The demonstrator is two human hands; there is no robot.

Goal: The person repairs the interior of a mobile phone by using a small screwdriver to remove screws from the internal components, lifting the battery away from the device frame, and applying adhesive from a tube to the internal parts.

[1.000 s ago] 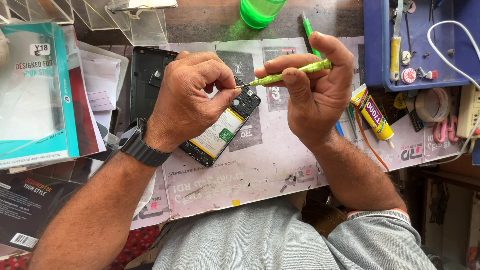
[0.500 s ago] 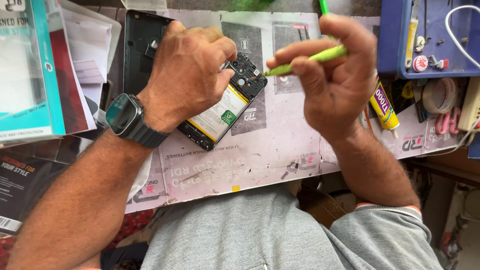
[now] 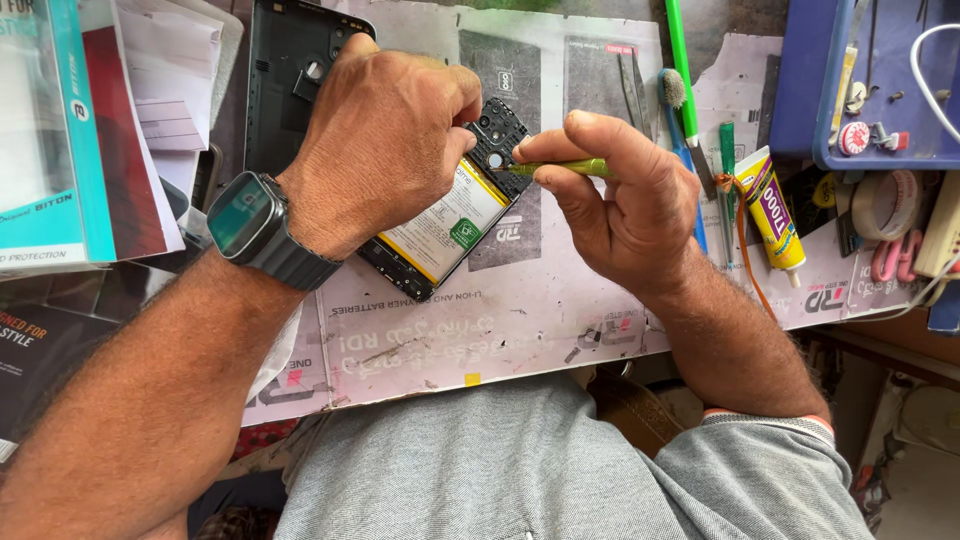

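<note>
My left hand clamps the opened phone from above, fingers wrapped over its top edge, holding it on the work mat. My right hand pinches a green screwdriver tight, tip on the phone's upper end by the camera part. Phone's black back cover lies just beyond the phone. Glue tube and toothbrush sit right of the phone, well apart from it.
</note>
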